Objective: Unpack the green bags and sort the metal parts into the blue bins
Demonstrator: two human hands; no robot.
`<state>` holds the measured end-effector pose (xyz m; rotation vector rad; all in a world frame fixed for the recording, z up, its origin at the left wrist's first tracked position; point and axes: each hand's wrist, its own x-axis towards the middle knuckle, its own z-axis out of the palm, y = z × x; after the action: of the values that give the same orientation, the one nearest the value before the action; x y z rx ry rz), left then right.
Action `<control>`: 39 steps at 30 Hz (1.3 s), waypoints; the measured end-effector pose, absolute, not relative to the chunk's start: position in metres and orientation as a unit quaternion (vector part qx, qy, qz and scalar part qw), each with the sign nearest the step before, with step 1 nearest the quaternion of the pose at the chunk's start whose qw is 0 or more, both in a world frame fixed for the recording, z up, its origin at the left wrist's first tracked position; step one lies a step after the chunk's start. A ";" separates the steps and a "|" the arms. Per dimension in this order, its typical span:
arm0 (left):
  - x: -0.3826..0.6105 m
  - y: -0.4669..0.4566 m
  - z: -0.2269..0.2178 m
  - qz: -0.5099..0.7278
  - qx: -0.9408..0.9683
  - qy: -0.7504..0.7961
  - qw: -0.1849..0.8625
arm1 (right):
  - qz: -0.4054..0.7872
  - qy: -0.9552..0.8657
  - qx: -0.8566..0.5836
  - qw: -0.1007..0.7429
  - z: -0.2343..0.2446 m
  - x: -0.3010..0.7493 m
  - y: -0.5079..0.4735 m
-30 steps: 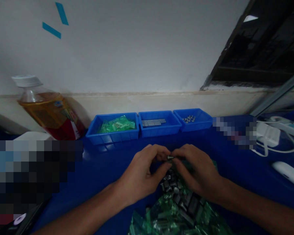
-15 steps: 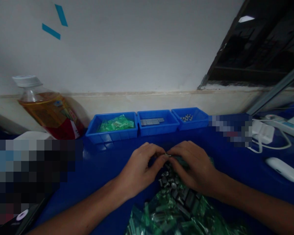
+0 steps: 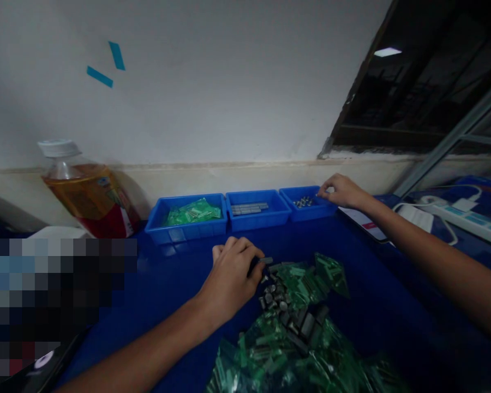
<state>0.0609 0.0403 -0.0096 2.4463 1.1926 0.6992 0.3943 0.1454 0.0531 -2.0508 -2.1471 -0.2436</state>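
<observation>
My left hand (image 3: 235, 270) is closed in a pinch on a short grey metal rod (image 3: 265, 260), which sticks out to the right past the fingertips. Just below it lie loose short metal pieces with round heads (image 3: 272, 297) and green plastic packets (image 3: 306, 284) of metal parts. My right hand (image 3: 341, 191) reaches over the right blue bin (image 3: 311, 214), thumb and finger pinched at its right side; what sits between them is too small to make out. In that bin are several small shiny metal pieces (image 3: 303, 202).
The middle blue bin (image 3: 259, 221) holds grey rods, the left blue bin (image 3: 188, 231) green packets. A drink bottle (image 3: 90, 191) stands at the left. Behind my right forearm are a phone (image 3: 362, 224), white cables and a power strip (image 3: 474, 218). More green packets (image 3: 270, 365) lie in front.
My hands, together over the pile before, are apart now. The right hand has moved up and right to the right bin. The left stays near the pile, and the rod in it shows.
</observation>
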 end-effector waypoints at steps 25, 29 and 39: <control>0.057 0.044 0.003 0.338 0.821 0.372 0.270 | -0.012 -0.861 -0.392 0.324 0.018 0.230 0.023; 0.057 0.043 -0.002 0.353 0.797 0.371 0.320 | 0.078 -0.817 -0.440 0.365 0.015 0.232 0.028; 0.057 0.043 -0.002 0.367 0.765 0.392 0.355 | 0.192 -0.808 -0.449 0.331 0.026 0.231 0.026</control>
<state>0.0574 0.0430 -0.0017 1.9782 1.0131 0.9483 0.2315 0.0262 0.0257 -1.1730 -2.1117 0.5021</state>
